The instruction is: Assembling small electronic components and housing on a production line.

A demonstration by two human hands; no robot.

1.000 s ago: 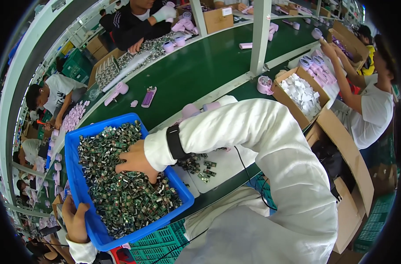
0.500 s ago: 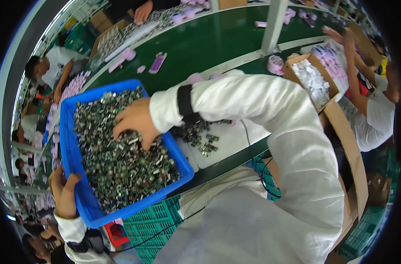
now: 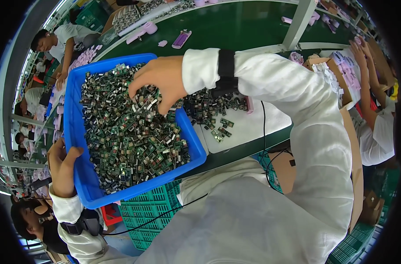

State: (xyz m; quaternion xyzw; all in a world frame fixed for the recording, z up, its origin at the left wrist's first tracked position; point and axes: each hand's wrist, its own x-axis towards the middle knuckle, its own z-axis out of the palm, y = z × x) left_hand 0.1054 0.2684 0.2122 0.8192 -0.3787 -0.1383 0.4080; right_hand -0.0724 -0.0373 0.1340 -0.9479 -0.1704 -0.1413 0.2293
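A blue plastic tub (image 3: 79, 178) is full of small green circuit boards (image 3: 134, 141) with metal parts. My left hand (image 3: 63, 169) grips the tub's left wall, its thumb on the rim. Over the far part of the heap, my right hand (image 3: 158, 81) has its fingers and thumb curled around a clump of the boards. How many boards are in that grasp cannot be made out. To the right of the tub, more loose circuit boards (image 3: 224, 125) lie on a white work surface (image 3: 244, 132).
A green conveyor belt (image 3: 235, 28) runs behind, carrying pink-purple plastic parts (image 3: 181, 39). A metal post (image 3: 299, 26) rises from its edge. Green crates (image 3: 141, 215) stand below the tub. Co-workers sit at left and right; a carton of white pieces (image 3: 328, 72) is at right.
The view has shifted, with the tub appearing larger. My right hand has closed further around boards in the heap. My left hand stays on the tub's wall.
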